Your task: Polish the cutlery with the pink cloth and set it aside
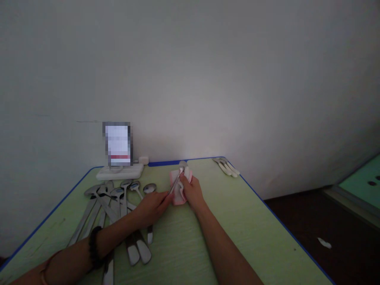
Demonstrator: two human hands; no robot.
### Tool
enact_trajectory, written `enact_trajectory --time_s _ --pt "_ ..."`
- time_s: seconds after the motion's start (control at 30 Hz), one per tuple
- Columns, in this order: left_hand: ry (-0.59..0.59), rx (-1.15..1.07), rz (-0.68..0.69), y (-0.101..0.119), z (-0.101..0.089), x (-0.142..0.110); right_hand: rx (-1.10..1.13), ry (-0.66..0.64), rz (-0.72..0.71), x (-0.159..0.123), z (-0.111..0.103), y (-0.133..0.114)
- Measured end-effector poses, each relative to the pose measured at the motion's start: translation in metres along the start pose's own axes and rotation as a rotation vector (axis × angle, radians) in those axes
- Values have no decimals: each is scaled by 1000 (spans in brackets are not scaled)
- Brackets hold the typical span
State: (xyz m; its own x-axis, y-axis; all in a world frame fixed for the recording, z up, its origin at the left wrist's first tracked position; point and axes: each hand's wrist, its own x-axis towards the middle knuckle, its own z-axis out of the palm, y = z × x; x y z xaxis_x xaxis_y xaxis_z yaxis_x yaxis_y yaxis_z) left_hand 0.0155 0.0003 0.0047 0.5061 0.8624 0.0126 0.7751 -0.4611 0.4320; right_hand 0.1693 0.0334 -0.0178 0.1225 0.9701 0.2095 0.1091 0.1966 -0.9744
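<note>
We cannot read the pixelated screen [119, 142] at nine o'clock; at eight, the left forearm [118, 231] hides parts of several spoons [118, 193]; at seven, the left hand [154, 208] covers the held spoon's [181, 169] handle end.

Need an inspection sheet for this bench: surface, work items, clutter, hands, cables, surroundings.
Surface: pale green table with blue edging.
Work items: metal spoon, bowl pointing away, against a pink-and-white cloth.
Clutter: overlapping metal spoons on the left; pale-handled cutlery at the far right corner; blurred lit screen at a white base.
Left hand: closed on the spoon handle.
Right hand: gripping the cloth, thumb by the spoon.
Cables: apparent pale loop on the white base; routing unclear.
Surroundings: grey wall behind; white scrap on dark floor at right.
</note>
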Motion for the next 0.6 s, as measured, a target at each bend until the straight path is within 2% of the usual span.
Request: enact_trajectory --time_s 0.6 --pt "7 -4 -12 0 1 0 51 -9 53 -3 -1 -7"
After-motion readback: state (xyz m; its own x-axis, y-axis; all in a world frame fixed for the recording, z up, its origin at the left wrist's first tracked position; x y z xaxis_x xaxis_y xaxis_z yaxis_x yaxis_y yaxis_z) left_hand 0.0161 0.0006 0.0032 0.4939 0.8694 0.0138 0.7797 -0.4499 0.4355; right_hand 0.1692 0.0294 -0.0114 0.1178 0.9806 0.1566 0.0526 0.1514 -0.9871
